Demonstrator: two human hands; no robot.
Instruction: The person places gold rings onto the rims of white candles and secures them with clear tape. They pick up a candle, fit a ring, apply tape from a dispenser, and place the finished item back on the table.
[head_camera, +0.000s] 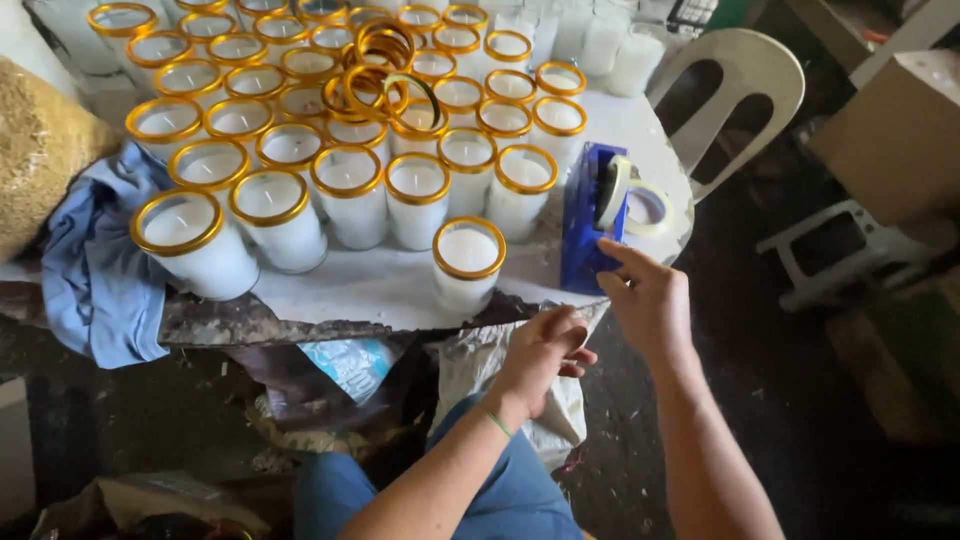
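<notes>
Tape dispenser (585, 215) (blue), right hand (650, 300) fingers open touching it, left hand (540, 350) curled empty

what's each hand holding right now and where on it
The right hand touches the lower near edge of the blue tape dispenser with its fingertips, no closed grip. The left hand is curled below the table edge; whether it holds anything cannot be told.
</notes>
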